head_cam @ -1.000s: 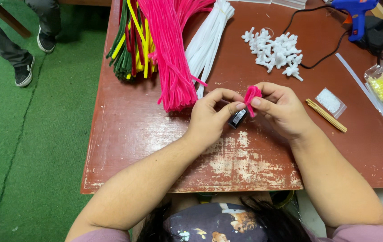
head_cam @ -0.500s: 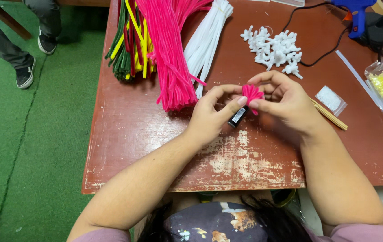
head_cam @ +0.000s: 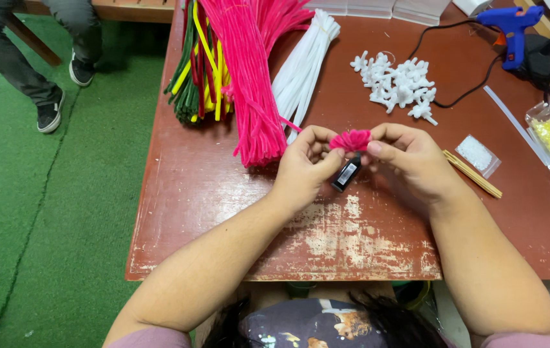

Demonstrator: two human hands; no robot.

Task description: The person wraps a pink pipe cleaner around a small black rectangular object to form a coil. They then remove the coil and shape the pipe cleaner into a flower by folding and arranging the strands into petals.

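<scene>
Here the biggest thing is the red-brown bench [head_cam: 223, 212], with worn pale patches near its front edge, and every place below is told from it. To the left of the bench lies green turf flooring [head_cam: 49, 212], where another person's legs in dark trousers and dark shoes [head_cam: 49, 115] stand near the far corner.

On the far part of the bench lies a long bundle of pink pipe cleaners [head_cam: 249, 84]. Just to its left is a mixed bundle of green, yellow and red pipe cleaners [head_cam: 198, 71], and just to its right a white bundle [head_cam: 304, 61].

Above the middle of the bench the left hand [head_cam: 304, 169] and the right hand [head_cam: 410, 161] meet. Both are closed in a pinch on a small pink fluffy piece [head_cam: 351, 139], the left hand on its left side and the right hand on its right side. Directly under this piece a small black tube with a white label [head_cam: 346, 174] points down toward the bench; which fingers carry it, I cannot tell.

Toward the far right of the bench are a pile of small white twisted shapes [head_cam: 397, 82] and a blue glue gun [head_cam: 512, 26] with a black cord. Right of the hands lie thin wooden sticks [head_cam: 471, 174] and a small clear bag of white beads [head_cam: 476, 153].
</scene>
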